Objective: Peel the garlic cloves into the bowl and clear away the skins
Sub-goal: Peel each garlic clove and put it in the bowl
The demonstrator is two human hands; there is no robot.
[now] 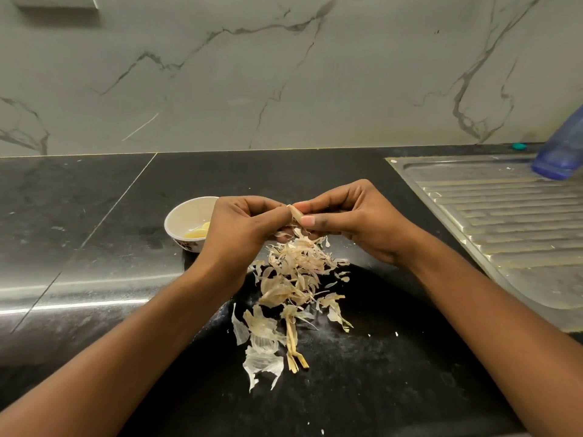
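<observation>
Both the left hand (243, 225) and the right hand (347, 216) are pinching one small pale garlic clove (296, 212) between curled fingers. They are hovering above the papery beige skins (296, 279) scattered on the black stone bench (94, 216), beside the small white bowl (186, 216).

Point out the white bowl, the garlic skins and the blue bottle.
small white bowl (186, 216), head view, bare inner wall.
pile of papery garlic skins (296, 264), head view, dense middle.
blue plastic bottle (561, 146), head view, lower body.

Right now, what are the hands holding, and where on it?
A garlic clove, pinched from both sides: left hand on its left, right hand on its right.
</observation>
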